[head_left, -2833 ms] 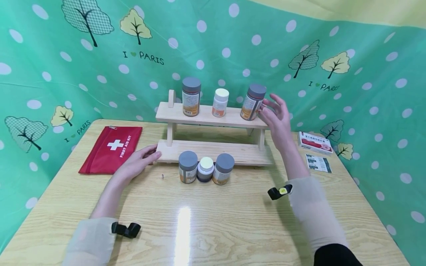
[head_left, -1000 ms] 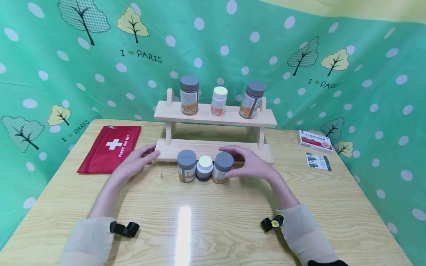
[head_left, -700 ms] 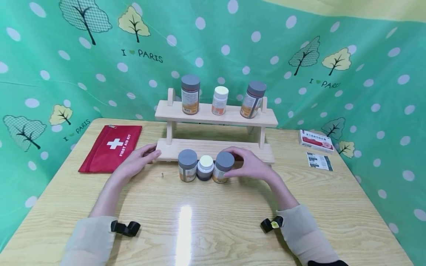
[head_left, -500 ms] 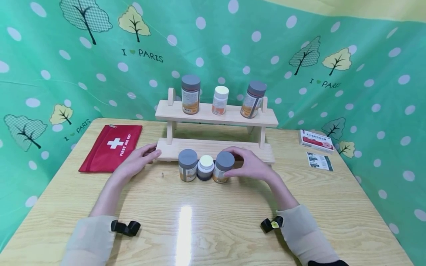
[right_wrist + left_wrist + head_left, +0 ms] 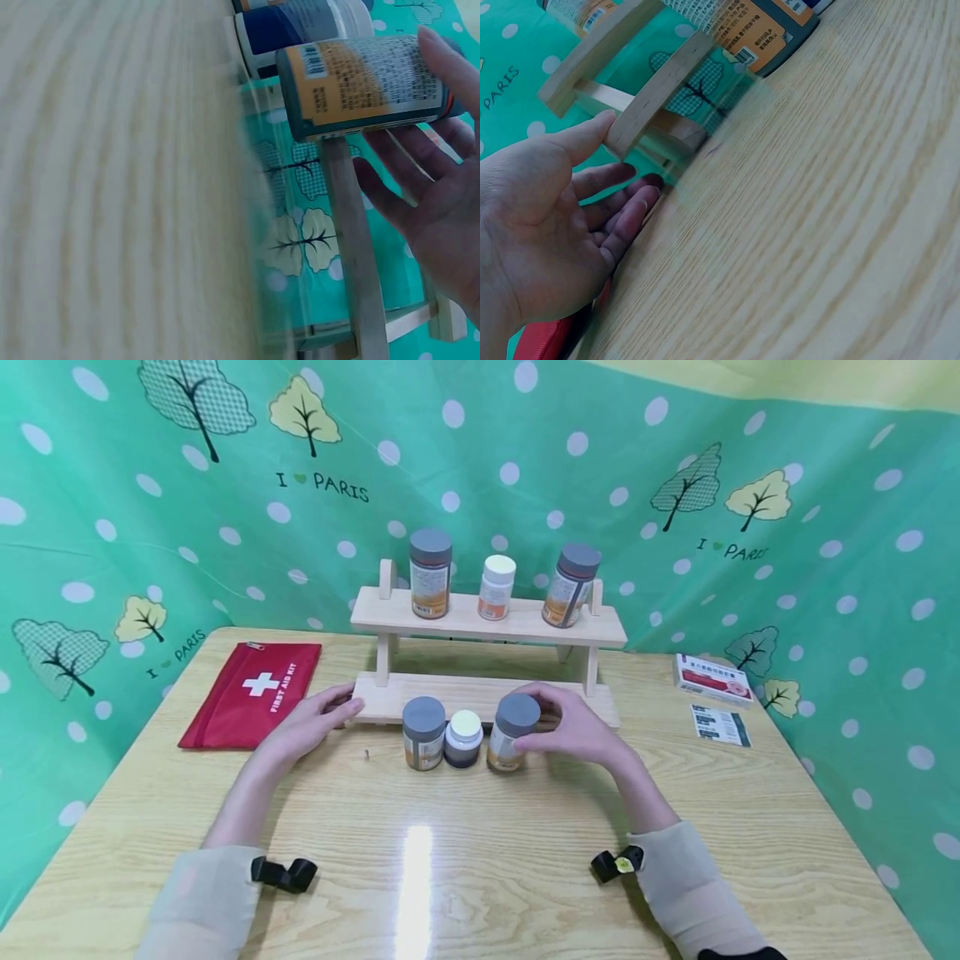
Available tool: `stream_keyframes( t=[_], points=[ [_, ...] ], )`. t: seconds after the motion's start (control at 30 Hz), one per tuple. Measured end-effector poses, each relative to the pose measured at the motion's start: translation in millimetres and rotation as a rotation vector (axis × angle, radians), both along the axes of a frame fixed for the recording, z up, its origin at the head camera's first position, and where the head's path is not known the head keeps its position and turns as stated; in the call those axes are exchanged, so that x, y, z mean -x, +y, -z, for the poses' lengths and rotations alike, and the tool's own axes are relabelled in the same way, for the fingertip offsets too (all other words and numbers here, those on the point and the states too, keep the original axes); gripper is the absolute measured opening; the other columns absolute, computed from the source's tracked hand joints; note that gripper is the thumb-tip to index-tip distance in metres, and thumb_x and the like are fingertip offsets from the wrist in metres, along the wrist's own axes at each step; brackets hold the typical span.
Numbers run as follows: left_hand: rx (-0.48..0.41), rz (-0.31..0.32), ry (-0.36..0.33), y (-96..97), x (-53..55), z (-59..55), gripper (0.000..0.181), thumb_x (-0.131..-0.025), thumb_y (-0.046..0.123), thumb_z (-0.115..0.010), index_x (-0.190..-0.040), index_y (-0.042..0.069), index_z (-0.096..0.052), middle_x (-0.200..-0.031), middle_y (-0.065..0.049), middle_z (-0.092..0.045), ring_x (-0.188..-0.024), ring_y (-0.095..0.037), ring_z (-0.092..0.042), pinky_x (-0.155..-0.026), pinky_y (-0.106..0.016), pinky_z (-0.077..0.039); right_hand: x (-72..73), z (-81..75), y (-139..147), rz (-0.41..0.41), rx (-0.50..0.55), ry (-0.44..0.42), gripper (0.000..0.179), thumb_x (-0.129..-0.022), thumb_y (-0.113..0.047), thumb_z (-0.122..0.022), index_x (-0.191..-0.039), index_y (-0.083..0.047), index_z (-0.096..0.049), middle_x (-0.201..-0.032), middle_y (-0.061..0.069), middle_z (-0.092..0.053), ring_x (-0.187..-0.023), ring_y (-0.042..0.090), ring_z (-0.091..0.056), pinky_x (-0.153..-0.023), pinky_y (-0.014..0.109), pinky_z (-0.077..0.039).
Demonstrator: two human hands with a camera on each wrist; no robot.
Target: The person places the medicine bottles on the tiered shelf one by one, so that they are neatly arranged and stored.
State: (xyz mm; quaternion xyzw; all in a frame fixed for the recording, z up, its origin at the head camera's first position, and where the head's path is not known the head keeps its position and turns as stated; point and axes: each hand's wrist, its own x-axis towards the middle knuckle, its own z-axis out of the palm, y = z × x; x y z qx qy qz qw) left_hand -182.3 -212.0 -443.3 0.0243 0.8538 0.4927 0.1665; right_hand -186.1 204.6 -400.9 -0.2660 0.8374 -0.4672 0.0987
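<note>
My right hand grips a grey-capped pill bottle, thumb at the front and fingers behind. In the right wrist view this bottle shows an orange and silver label and a dark base. It leans slightly, apart from the small white-capped bottle on its left. Another grey-capped bottle stands beside that one. My left hand holds the left end of the wooden two-tier rack; its thumb touches the lower plank's end, with the other fingers curled below.
On the rack's upper tier stand two tall grey-capped bottles and a small white-capped bottle. A red first aid pouch lies left. At right are a medicine box and a flat packet. A patterned cloth hangs behind.
My right hand came down from the upper tier's right bottle to the front right bottle and has now shifted it slightly right, opening a gap. My left hand stays at the rack's end.
</note>
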Motion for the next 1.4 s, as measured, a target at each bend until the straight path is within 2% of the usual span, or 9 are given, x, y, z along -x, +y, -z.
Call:
stream_keyframes(
  t=[0.2, 0.47, 0.6, 0.9, 1.23, 1.4],
  points=[
    [-0.004, 0.005, 0.001, 1.9, 1.5, 3.0, 0.084, -0.101, 0.058, -0.054, -0.166, 0.014, -0.021, -0.167, -0.023, -0.028, -0.145, -0.043, -0.040, -0.119, -0.063, -0.037, 1.3, -5.2, 13, 0.045, 0.121, -0.015, 0.056, -0.084, -0.013, -0.084, -0.135, -0.008, -0.060, -0.123, 0.009, -0.068, -0.109, 0.018, -0.067, -0.097, 0.029, -0.056],
    [-0.003, 0.004, -0.005, 1.3, 0.8, -0.3, 0.086, -0.101, 0.059, -0.054, -0.166, 0.015, -0.020, -0.168, -0.022, -0.028, -0.146, -0.043, -0.038, -0.119, -0.063, -0.036, 3.5, -9.8, 26, 0.166, 0.265, 0.003, 0.054, -0.088, -0.005, -0.075, -0.139, -0.005, -0.056, -0.122, -0.004, -0.064, -0.111, 0.012, -0.064, -0.095, 0.022, -0.055],
    [-0.001, 0.004, -0.005, 0.1, 0.0, -1.2, 0.086, -0.101, 0.060, -0.053, -0.166, 0.015, -0.020, -0.168, -0.022, -0.027, -0.147, -0.043, -0.038, -0.119, -0.063, -0.036, 4.7, -11.3, 27, 0.251, 0.286, -0.011, 0.055, -0.090, -0.007, -0.071, -0.142, -0.007, -0.054, -0.125, -0.003, -0.062, -0.116, 0.011, -0.062, -0.097, 0.018, -0.053],
    [0.004, -0.001, -0.014, -0.3, 0.8, 1.9, 0.085, -0.101, 0.059, -0.052, -0.166, 0.015, -0.018, -0.169, -0.023, -0.025, -0.148, -0.045, -0.035, -0.119, -0.065, -0.036, 10.8, -10.2, 31, 0.360, 0.297, -0.015, 0.061, -0.095, -0.017, -0.072, -0.151, -0.012, -0.049, -0.137, 0.005, -0.060, -0.122, 0.011, -0.059, -0.099, 0.016, -0.051],
    [0.011, -0.002, -0.009, 0.0, 1.2, 3.0, 0.087, -0.100, 0.061, -0.053, -0.166, 0.015, -0.020, -0.168, -0.023, -0.027, -0.148, -0.044, -0.037, -0.119, -0.064, -0.037, 16.4, -4.0, 35, 0.398, 0.275, -0.012, 0.061, -0.096, -0.021, -0.073, -0.152, -0.014, -0.050, -0.144, 0.007, -0.057, -0.128, 0.012, -0.056, -0.103, 0.014, -0.048],
    [0.007, -0.004, -0.008, 0.2, 1.4, 0.6, 0.088, -0.099, 0.063, -0.054, -0.166, 0.017, -0.021, -0.169, -0.021, -0.026, -0.150, -0.043, -0.034, -0.120, -0.063, -0.036, 18.5, -1.4, 36, 0.402, 0.276, -0.005, 0.060, -0.096, -0.021, -0.073, -0.151, -0.014, -0.050, -0.142, 0.007, -0.058, -0.126, 0.012, -0.057, -0.102, 0.014, -0.049]
  ],
)
